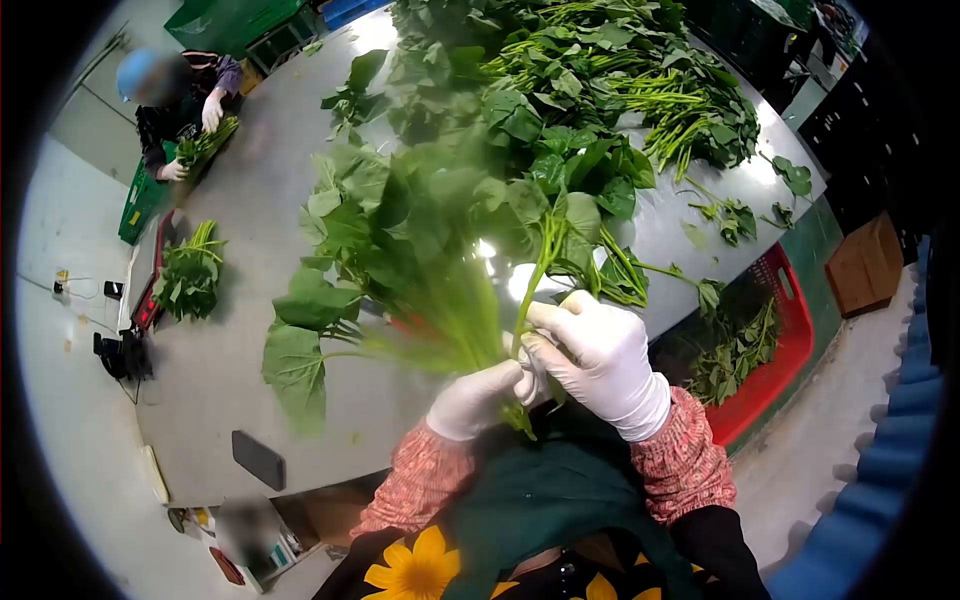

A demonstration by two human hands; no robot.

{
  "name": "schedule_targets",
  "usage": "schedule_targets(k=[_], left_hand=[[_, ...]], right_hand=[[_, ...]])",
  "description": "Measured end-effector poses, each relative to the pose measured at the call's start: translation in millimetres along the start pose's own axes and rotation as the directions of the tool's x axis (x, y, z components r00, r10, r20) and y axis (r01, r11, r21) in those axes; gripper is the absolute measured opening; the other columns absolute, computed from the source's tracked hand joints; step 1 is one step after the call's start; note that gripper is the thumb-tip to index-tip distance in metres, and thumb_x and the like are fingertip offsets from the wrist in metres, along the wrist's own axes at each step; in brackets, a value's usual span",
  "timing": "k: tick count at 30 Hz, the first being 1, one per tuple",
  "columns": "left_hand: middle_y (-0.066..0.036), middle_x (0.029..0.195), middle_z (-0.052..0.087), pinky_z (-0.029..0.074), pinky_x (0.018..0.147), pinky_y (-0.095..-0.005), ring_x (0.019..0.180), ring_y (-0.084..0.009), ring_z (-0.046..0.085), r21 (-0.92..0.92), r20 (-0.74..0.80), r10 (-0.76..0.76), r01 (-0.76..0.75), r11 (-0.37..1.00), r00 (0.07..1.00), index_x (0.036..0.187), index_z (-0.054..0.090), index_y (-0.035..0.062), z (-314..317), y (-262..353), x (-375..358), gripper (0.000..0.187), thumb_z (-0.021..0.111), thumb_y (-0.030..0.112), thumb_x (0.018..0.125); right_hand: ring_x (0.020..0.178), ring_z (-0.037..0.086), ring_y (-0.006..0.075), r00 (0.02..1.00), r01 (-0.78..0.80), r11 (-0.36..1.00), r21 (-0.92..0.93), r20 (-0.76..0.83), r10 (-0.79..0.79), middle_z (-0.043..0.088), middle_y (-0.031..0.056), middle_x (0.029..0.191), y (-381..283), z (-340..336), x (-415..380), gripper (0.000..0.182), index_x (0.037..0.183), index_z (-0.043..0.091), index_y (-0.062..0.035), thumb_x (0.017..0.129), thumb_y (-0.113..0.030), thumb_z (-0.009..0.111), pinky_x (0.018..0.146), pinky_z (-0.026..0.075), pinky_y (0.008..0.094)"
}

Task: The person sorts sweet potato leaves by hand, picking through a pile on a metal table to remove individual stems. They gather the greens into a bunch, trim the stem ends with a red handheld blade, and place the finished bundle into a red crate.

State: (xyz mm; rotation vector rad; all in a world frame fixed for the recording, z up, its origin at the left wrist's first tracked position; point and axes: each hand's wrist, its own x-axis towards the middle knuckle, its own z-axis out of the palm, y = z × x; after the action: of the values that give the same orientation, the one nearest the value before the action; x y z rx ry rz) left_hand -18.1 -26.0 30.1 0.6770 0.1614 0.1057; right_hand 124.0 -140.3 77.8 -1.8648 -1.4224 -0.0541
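Note:
My left hand (475, 400), in a white glove, is closed around the stems of a bunch of leafy greens (455, 310). The bunch fans up and to the left, and part of it is blurred. Beside it, my gloved right hand (605, 365) pinches a leafy stem (538, 280) between thumb and fingers, close against the left hand. Cut stem ends poke out below the left hand. Behind both hands, a large pile of the same greens (690, 100) covers the far part of the metal table (375, 440).
A red crate (797, 320) with greens inside stands at my right, below the table edge. A dark phone-like slab (258, 460) lies near left. Another bunch (188, 275) rests by a red-edged device (160, 250). At far left, a co-worker (190, 100) handles greens.

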Motion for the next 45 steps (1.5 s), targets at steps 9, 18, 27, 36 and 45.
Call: schedule_targets(k=[9,18,27,36,45], left_hand=[[-0.004,0.080,0.060,0.045,0.069,-0.0285,0.074,-0.0162,0.056,-0.054,-0.097,-0.118,0.113,0.992,0.988,0.100,0.061,0.0050,-10.4,-8.1,-4.7,0.016,0.065,0.019,0.094],[-0.005,0.070,0.056,0.043,0.059,-0.0305,0.065,-0.0191,0.055,-0.001,-0.004,0.009,-0.009,1.000,1.000,0.095,0.062,0.0056,-6.2,-8.3,0.5,0.019,0.071,0.020,0.088],[-0.008,0.089,0.065,0.042,0.105,-0.0398,0.107,-0.0249,0.063,0.106,0.011,-0.173,0.171,0.979,0.985,0.093,0.062,0.0021,1.1,-2.3,-0.5,0.026,0.050,0.023,0.103],[-0.006,0.086,0.063,0.048,0.073,-0.0275,0.079,-0.0145,0.060,0.347,-0.081,-0.076,0.100,0.932,0.994,0.107,0.059,-0.0005,-3.9,-11.3,-7.8,0.024,0.063,0.021,0.096],[-0.001,0.086,0.063,0.043,0.060,-0.0231,0.070,-0.0087,0.055,0.169,-0.301,-0.091,0.147,0.975,0.949,0.116,0.061,0.0033,6.1,-19.2,-2.2,0.032,0.071,0.017,0.090]], right_hand=[[0.049,0.061,0.0226,0.997,-0.049,0.982,0.184,-0.053,0.059,0.066,0.0087,0.070,-3.6,16.8,-12.5,0.007,0.088,0.071,-0.0043,0.083,-0.005,0.067,0.049,0.049,0.0299],[0.057,0.048,0.0011,0.840,-0.413,0.560,0.719,0.063,0.539,0.069,0.0006,0.087,29.4,6.9,-28.4,0.030,0.101,0.072,-0.0010,0.103,-0.015,0.045,0.051,0.040,0.0181],[0.095,0.068,0.0174,0.794,-0.454,0.791,0.410,-0.216,0.568,0.072,0.0146,0.110,60.4,-23.9,-46.2,0.031,0.120,0.065,0.0038,0.094,-0.013,0.064,0.086,0.053,0.0293],[0.066,0.052,0.0032,0.799,-0.284,0.108,0.953,0.173,0.576,0.067,0.0077,0.101,14.7,-25.0,2.2,0.058,0.135,0.046,0.0088,0.091,-0.020,0.072,0.058,0.043,0.0176],[0.075,0.062,0.0102,0.957,-0.015,0.752,0.659,-0.208,0.201,0.066,0.0051,0.093,-9.5,-42.5,-5.6,0.033,0.109,0.060,0.0021,0.080,0.002,0.077,0.063,0.052,0.0280]])
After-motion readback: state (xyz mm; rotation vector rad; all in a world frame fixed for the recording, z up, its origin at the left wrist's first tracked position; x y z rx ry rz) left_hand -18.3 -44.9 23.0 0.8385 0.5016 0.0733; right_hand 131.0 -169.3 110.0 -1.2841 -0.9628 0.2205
